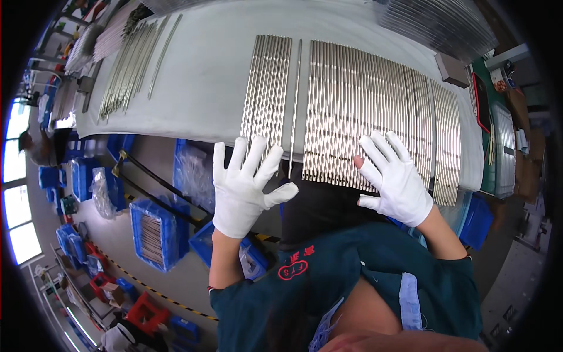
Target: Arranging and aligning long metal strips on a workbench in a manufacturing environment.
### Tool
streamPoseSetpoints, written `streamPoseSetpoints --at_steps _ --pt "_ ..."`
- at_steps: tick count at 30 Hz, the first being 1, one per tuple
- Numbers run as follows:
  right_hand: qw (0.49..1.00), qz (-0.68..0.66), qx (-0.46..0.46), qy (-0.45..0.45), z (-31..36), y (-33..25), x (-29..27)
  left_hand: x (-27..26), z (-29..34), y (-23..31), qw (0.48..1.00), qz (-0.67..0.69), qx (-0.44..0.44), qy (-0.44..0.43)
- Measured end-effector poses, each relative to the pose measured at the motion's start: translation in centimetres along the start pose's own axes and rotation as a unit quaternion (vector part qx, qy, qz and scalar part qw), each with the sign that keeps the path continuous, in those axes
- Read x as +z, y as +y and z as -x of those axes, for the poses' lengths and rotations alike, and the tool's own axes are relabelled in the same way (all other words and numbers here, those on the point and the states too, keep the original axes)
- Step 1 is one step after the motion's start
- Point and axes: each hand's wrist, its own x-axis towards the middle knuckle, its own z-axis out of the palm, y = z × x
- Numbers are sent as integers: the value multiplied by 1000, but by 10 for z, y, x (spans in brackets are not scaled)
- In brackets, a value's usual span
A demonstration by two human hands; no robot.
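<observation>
Both my hands wear white gloves, with fingers spread. My left hand hovers by the near end of a narrow group of shiny metal rods, its thumb pointing toward a single rod lying apart. My right hand is over the near ends of a wide row of metal rods; one fingertip pokes bare through its glove. Whether those fingers touch the rods I cannot tell. A narrower band of rods lies at the row's right side. Neither hand grips anything.
Loose rods lie at the far left of the pale table cover. At the far right are stacked rods, a grey block and a red-edged tray. Blue crates stand on the floor at left; a person is beyond.
</observation>
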Motion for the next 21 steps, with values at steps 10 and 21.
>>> streamPoseSetpoints --at_steps 10,21 --pt "1000 6 0 5 0 -1 0 9 -5 26 993 94 70 -16" --pt "999 -4 -3 34 1 1 3 -1 27 -5 998 -31 -51 -8"
